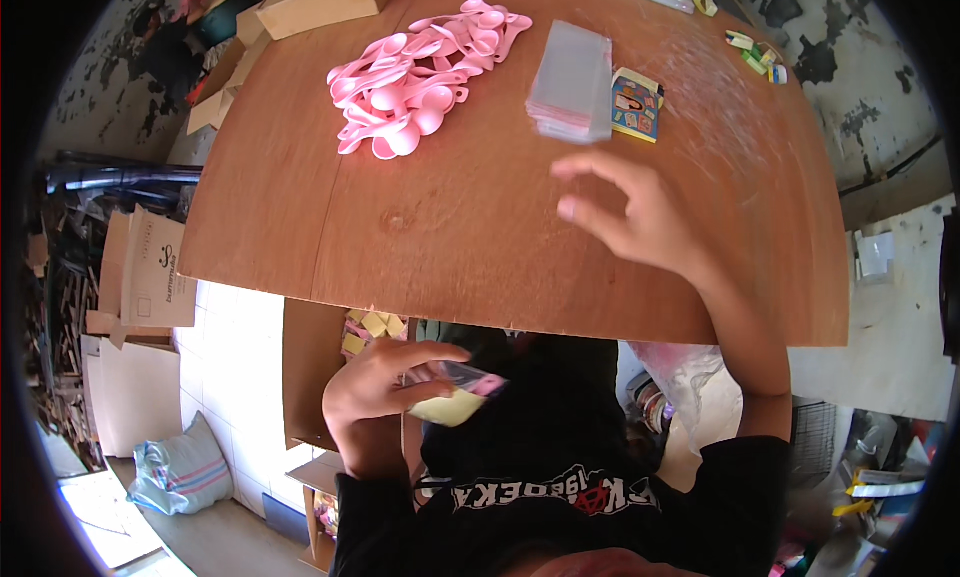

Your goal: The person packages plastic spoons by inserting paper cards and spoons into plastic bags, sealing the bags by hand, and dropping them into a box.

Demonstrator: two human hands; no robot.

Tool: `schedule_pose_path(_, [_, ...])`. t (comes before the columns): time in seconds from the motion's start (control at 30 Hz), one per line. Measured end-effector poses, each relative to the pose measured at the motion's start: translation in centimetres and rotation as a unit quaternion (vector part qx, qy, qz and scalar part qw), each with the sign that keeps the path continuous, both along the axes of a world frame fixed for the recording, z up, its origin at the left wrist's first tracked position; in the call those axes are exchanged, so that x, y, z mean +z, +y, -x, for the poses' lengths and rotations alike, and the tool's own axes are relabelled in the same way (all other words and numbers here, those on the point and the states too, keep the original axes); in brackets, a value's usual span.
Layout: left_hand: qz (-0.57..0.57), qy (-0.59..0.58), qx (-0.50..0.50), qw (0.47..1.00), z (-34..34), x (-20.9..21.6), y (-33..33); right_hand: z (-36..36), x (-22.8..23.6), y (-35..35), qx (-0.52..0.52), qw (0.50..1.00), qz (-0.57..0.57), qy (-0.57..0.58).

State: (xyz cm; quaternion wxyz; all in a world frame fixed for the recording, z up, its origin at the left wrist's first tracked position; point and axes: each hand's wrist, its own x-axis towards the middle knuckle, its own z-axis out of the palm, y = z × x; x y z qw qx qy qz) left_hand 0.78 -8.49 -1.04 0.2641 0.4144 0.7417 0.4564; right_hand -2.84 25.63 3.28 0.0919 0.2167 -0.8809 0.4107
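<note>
My left hand (pixel 375 382) is below the table's front edge, closed on a small clear plastic packet (pixel 455 402). Something pale yellow and a bit of pink show inside the packet, slightly blurred. Above the table my right hand (pixel 635 212) holds nothing; its thumb and fingers are curved apart. Just beyond its fingertips lies a stack of clear plastic bags (pixel 572 77). A small stack of colourful printed cards (pixel 636 105) touches the right side of the bags. To the left, a pile of pink plastic measuring spoons (pixel 415 82) is heaped on the table.
The brown wooden table (pixel 450 237) ends just in front of me. Under its left front edge, a cardboard box (pixel 310 377) contains several yellow-and-pink packets (pixel 372 329). Small tape rolls (pixel 757 57) lie at the far right. Another open carton (pixel 325 5) stands at the far left.
</note>
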Motion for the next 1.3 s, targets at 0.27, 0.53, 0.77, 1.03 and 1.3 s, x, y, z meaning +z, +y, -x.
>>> schedule_pose_path(0.27, [0.334,0.058,0.3,0.892,-3.2,-8.2,-4.9,5.1,-4.4,2.7,-0.155,0.92,-0.324,0.154])
schedule_pose_path(0.53, [0.063,-0.027,0.058,0.996,-2.5,-2.6,1.0,4.9,-3.7,2.7,-0.177,0.917,-0.312,0.174])
schedule_pose_path(0.77, [-0.112,0.026,-0.05,0.992,-0.2,3.4,4.6,5.9,-3.6,3.4,-0.149,0.945,-0.11,0.269])
schedule_pose_path(1.03, [-0.121,0.102,-0.016,0.987,1.5,3.6,8.2,6.2,-3.1,3.2,-0.188,0.937,-0.03,0.292])
schedule_pose_path(1.3, [-0.142,0.097,-0.018,0.985,2.5,3.5,9.5,6.5,-4.2,3.3,-0.156,0.966,0.051,0.198])
